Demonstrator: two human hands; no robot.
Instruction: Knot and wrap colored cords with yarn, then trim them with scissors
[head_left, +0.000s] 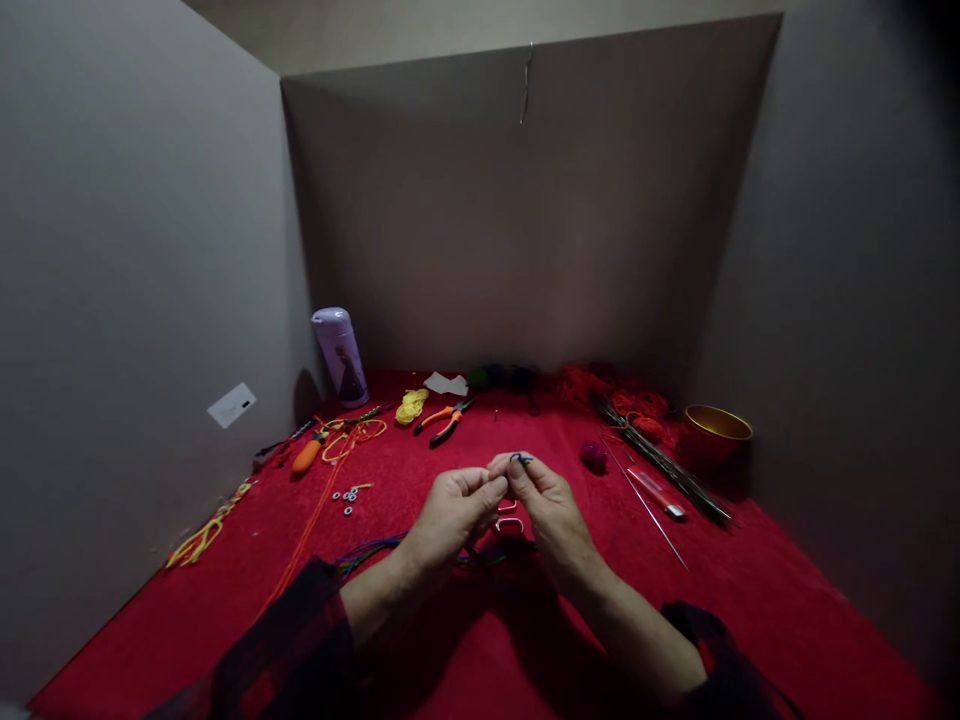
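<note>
Both hands meet above the middle of the red cloth, fingertips touching. My right hand (559, 515) is closed in a pinch on a small piece of blue and green cord (519, 459), which pokes out by the thumb. My left hand (459, 508) is also pinched, thumb against fingers, right beside it; what it grips is hidden. Beneath the hands lie pale, U-shaped pieces (511, 524) on the cloth. A bundle of blue, green and purple cords (371, 548) runs under my left wrist and reappears below the hands.
Orange-handled pliers (444, 422), yellow yarn (411, 406) and a purple bottle (341, 357) stand or lie toward the back. Several small rings (348, 496) and an orange-handled tool (306, 457) are left. Right are a magenta ball (594, 456), red cutter (656, 493), metal needle (652, 512), sticks (664, 460) and bowl (718, 424).
</note>
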